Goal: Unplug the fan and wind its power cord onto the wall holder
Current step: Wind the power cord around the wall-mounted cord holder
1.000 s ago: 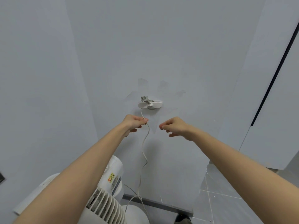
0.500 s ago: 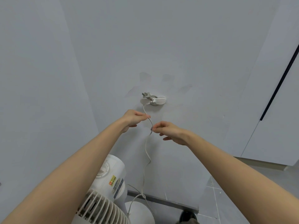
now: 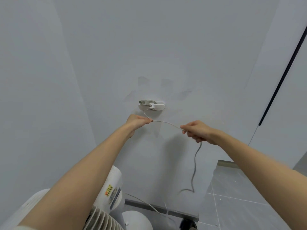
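A small white holder (image 3: 157, 106) sticks out of the grey wall, and the fan's plug (image 3: 144, 102) rests on its left wing. The thin white power cord (image 3: 167, 123) drops from the plug into my left hand (image 3: 138, 122), which pinches it just below the holder. From there the cord stretches rightward to my right hand (image 3: 196, 131), which is closed on it. Below my right hand the cord hangs slack down the wall to the floor. The white fan (image 3: 110, 195) stands at the bottom left, partly hidden by my left forearm.
A dark skirting strip (image 3: 159, 208) runs along the foot of the wall above the grey tiled floor (image 3: 235, 196). A white panel with a black vertical line (image 3: 282, 67) stands to the right. The fan's round base (image 3: 137, 220) sits close to the wall.
My right hand has taken hold of the cord and pulled it out to the right, so the stretch between both hands is now taut. The left hand stays below the holder.
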`<state>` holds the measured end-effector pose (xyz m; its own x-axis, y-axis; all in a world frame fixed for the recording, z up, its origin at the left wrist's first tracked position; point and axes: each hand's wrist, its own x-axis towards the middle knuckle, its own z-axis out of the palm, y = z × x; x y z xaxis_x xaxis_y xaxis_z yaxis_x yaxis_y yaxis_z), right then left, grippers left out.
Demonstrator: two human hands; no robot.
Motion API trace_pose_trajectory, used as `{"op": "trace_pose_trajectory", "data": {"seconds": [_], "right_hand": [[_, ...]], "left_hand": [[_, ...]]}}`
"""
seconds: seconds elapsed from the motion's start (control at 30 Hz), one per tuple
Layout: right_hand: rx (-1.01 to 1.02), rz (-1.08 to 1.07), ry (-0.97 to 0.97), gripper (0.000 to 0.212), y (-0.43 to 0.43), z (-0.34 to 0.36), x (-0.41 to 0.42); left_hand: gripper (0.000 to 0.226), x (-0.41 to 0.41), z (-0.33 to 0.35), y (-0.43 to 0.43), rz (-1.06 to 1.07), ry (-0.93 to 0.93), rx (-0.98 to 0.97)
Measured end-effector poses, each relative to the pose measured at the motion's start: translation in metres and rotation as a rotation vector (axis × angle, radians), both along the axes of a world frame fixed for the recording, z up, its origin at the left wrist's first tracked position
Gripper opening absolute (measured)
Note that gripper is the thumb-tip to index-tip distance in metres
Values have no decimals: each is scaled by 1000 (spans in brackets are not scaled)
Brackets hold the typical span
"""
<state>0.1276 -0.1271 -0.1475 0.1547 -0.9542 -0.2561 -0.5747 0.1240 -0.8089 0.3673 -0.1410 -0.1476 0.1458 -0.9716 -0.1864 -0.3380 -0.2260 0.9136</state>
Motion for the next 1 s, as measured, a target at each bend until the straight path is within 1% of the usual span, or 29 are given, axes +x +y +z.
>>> {"op": "trace_pose_trajectory", "data": {"seconds": [0.07, 0.1, 0.13, 0.2, 0.27, 0.3, 0.43, 0.5, 0.57, 0.63, 0.7, 0.73, 0.8, 0.87, 0.93, 1.0], "right_hand": [[-49, -70, 17, 31, -2, 9, -11], [-33, -85, 10, 31, -2, 15, -15], [-2, -89, -1, 29, -2, 19, -15], [31, -130, -26, 25, -5, 25, -14], [-7, -246, -66, 25, -11, 25, -12], [-34, -310, -99, 25, -14, 24, -11], [-112, -507, -213, 24, -18, 22, 2], [-138, -580, -273, 21, -17, 25, 8], [-163, -627, -330, 14, -17, 31, 13], [-191, -637, -376, 11, -18, 40, 18], [-223, -620, -403, 18, -18, 50, 23], [-242, -606, -414, 20, -18, 55, 27], [-282, -579, -405, 15, -18, 64, 34], [-317, -556, -353, 11, -19, 69, 40], [-342, -529, -269, 9, -21, 68, 44], [-351, -512, -203, 15, -22, 62, 42]], "left_hand": [[30, -7, 3, 0, -69, -37, -38], [30, -11, 4, -2, -79, -57, -53], [28, -12, 6, -2, -62, -83, -71], [23, -11, 9, -5, 37, -166, -121], [22, -6, 13, -6, 149, -237, -159], [21, -4, 15, -5, 171, -261, -177], [10, -4, 19, -4, 111, -337, -236], [17, -4, 25, -2, 145, -404, -279], [23, -1, 33, 3, 208, -470, -325], [25, 5, 41, 8, 256, -488, -361], [30, 10, 43, 12, 252, -441, -391], [32, 13, 44, 12, 237, -395, -412], [36, 18, 43, 11, 187, -259, -442], [35, 20, 44, 11, 103, -153, -432], [35, 20, 44, 9, 62, -205, -469], [36, 20, 45, 6, 61, -326, -553]]}}
